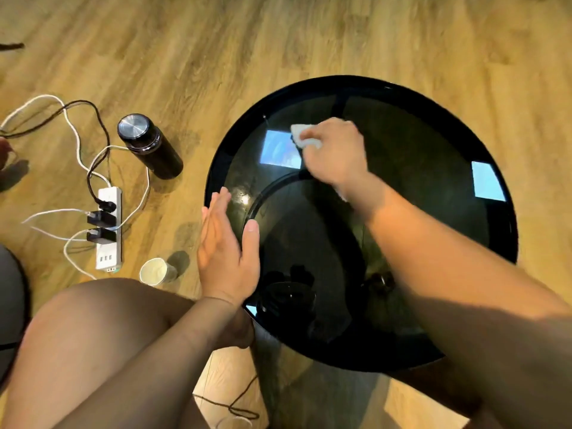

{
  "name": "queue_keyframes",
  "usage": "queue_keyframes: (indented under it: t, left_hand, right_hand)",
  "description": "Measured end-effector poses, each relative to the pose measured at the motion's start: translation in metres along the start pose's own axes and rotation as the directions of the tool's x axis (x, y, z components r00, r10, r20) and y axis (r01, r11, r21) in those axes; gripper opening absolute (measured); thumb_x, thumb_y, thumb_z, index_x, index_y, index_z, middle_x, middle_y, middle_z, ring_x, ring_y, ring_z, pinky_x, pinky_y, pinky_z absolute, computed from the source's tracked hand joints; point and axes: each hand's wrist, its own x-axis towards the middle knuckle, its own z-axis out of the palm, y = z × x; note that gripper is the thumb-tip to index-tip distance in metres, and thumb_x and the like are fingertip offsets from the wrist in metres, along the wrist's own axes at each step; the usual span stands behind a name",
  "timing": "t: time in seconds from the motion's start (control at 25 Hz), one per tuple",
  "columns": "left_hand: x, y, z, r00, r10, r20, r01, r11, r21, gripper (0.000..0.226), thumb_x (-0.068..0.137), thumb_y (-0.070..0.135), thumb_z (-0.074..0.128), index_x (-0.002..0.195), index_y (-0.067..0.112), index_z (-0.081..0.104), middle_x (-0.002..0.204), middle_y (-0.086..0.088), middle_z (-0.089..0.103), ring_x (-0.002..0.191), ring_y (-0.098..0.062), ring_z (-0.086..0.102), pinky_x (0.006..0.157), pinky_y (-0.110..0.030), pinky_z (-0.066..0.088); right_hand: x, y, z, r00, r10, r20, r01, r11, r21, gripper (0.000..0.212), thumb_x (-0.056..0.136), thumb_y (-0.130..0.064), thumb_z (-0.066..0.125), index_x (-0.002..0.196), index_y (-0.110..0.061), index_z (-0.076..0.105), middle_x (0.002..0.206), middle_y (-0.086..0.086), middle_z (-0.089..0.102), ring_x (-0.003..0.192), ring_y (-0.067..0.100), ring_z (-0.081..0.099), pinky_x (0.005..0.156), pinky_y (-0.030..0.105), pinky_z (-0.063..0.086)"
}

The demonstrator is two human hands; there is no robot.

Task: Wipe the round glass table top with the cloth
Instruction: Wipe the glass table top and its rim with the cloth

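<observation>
You're mid-wipe: your right hand has the cloth bunched under it on the far-left part of the round glass surface, just beside a bright square reflection. Its fingers curl over the cloth and pinch it down onto the glass. A white bit pokes out past the fingertips, and another strip shows by the wrist. Your left hand sits at the near-left rim, fingers straight & pressed together, thumb spread out over the glass, holding nothing. It prob. steadies the surface, tho I can't confirm contact. Specks show near the left rim, btw the left hand and the cloth. I'd judge the next pass should sweep toward those w/ even pressure, keeping the cloth under the fingers. Mind the left hand in the path.
</observation>
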Motion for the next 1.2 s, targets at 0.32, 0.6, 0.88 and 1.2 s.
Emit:
queue_keyframes:
  t: [0.32, 0.6, 0.88, 1.2]
  left_hand:
    - [-0.001, -0.004, 0.002, 0.998, -0.053, -0.023, 0.052, 0.998, -0.030, 0.060, 0.094, 0.040, 0.032, 0.148, 0.014, 0.029, 0.155, -0.012, 0.035, 0.145, -0.030, 0.029, 0.116, -0.055, 0.026]
    - [-0.001, -0.002, 0.003, 0.996, -0.089, -0.021, 0.088, 0.995, -0.043, 0.058, 0.094, 0.037, 0.036, 0.148, 0.015, 0.031, 0.157, -0.008, 0.035, 0.148, -0.030, 0.023, 0.118, -0.054, 0.024]
    - [-0.001, -0.004, 0.001, 0.997, -0.072, -0.014, 0.071, 0.997, -0.035, 0.057, 0.095, 0.042, 0.034, 0.147, 0.017, 0.032, 0.156, -0.009, 0.036, 0.147, -0.030, 0.026, 0.117, -0.052, 0.026]
    - [0.000, -0.008, 0.002, 0.994, -0.036, -0.102, 0.019, 0.987, -0.160, 0.060, 0.094, 0.046, 0.029, 0.142, 0.010, 0.039, 0.145, -0.011, 0.047, 0.134, -0.024, 0.044, 0.107, -0.032, 0.033]
  right_hand:
    - [-0.063, -0.039, 0.018, 0.902, -0.377, 0.212, 0.391, 0.920, -0.030, 0.038, 0.087, -0.017, 0.055, 0.119, -0.033, 0.066, 0.120, 0.003, 0.060, 0.113, 0.027, 0.049, 0.091, 0.042, 0.044]
    - [-0.025, 0.192, -0.096, 0.930, 0.358, -0.085, -0.366, 0.922, -0.127, 0.041, 0.086, -0.011, 0.051, 0.123, -0.019, 0.068, 0.128, 0.016, 0.065, 0.116, 0.034, 0.062, 0.101, 0.029, 0.045]
    - [-0.093, 0.026, -0.023, 0.999, -0.025, -0.019, 0.025, 1.000, 0.002, 0.033, 0.081, -0.010, 0.055, 0.106, -0.020, 0.075, 0.116, 0.008, 0.069, 0.107, 0.034, 0.062, 0.094, 0.040, 0.048]
    - [-0.150, -0.030, -0.023, 0.976, 0.037, 0.212, -0.192, 0.600, 0.777, 0.065, 0.079, -0.017, 0.071, 0.141, -0.018, 0.050, 0.119, 0.003, 0.063, 0.106, 0.018, 0.064, 0.092, 0.031, 0.052]
